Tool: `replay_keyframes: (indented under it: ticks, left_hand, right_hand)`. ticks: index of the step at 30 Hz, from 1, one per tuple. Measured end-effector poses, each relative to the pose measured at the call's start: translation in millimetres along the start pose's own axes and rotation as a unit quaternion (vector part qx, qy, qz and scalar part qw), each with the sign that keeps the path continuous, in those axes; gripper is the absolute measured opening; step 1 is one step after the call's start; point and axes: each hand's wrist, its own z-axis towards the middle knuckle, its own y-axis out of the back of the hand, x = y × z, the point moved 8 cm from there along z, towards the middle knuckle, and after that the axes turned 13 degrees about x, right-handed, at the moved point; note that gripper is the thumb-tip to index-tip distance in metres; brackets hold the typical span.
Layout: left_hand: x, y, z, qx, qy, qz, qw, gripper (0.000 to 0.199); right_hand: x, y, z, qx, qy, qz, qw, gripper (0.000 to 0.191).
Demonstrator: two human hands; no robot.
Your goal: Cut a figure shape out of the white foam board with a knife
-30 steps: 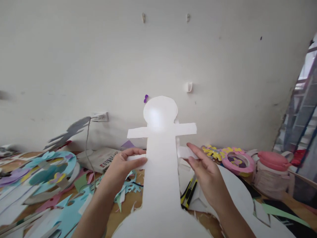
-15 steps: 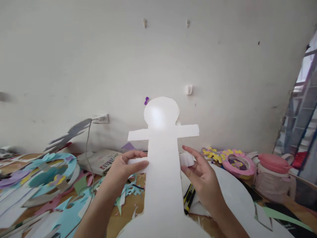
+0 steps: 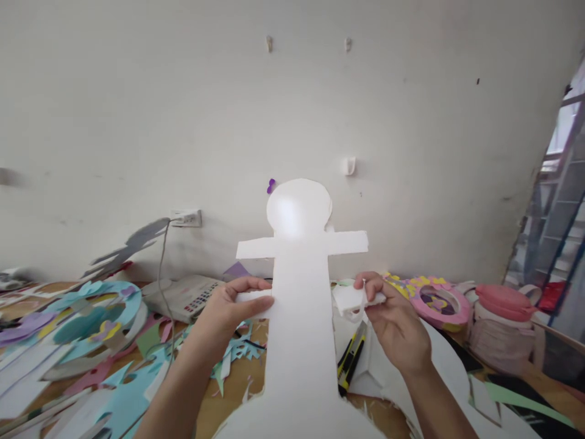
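Observation:
A white board cutout (image 3: 301,329) stands upright before me, with a rounded head, two side arms near the top and a shorter pair of tabs lower down. My left hand (image 3: 231,314) pinches the lower left tab (image 3: 253,296) between thumb and fingers, close to the stem. Right of the stem, the lower right tab (image 3: 345,299) sticks out. My right hand (image 3: 397,326) is closed just beyond it, pinching a thin white strip (image 3: 359,311) that curls down beside the tab. Whether the strip is still joined to the tab, I cannot tell.
A yellow and black utility knife (image 3: 351,363) lies right of the stem. Coloured foam scraps (image 3: 128,384) cover the left side. At the right are a pink tape roll (image 3: 441,308) and a pink-lidded container (image 3: 505,329). A corded telephone-like device (image 3: 187,299) sits near the wall.
My right hand has shifted right and its fingers have closed, drawing a thin white strip out beside the tab. My left hand and the cutout hold their place.

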Motion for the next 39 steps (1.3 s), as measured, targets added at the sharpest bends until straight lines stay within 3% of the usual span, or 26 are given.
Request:
replay_keyframes:
  ticks: [6,11,18,29,35,39]
  left_hand:
    - [-1.6,-2.0,-1.1,0.009,-0.005,-0.014,1.000,0.037]
    - [-3.7,-0.3,-3.4,0.001,0.000,-0.011,1.000,0.038]
    - [-4.0,3.1,-2.9,0.001,-0.007,-0.009,1.000,0.039]
    - [-12.5,4.8,-9.6,-0.014,-0.016,0.015,1.000,0.038]
    - [-10.0,2.6,-6.4,-0.015,-0.032,0.028,0.999,0.037]
    - [-9.3,2.7,-6.6,-0.027,-0.030,0.051,0.998,0.036]
  right_hand:
    - [6.1,-3.9,-11.8,0.004,0.077,-0.177,0.981,0.016]
    - [1.4,-10.4,-15.6,0.034,0.088,-0.208,0.974,0.017]
    - [-3.0,-16.8,-13.2,-0.014,0.070,-0.097,0.993,0.028]
    - [-10.6,-9.2,-12.7,-0.077,-0.033,0.052,0.995,0.046]
    - [-18.4,-15.7,-13.9,-0.086,-0.068,0.134,0.985,0.040]
    - [-25.4,-25.8,-18.5,-0.097,-0.098,0.117,0.983,0.032]
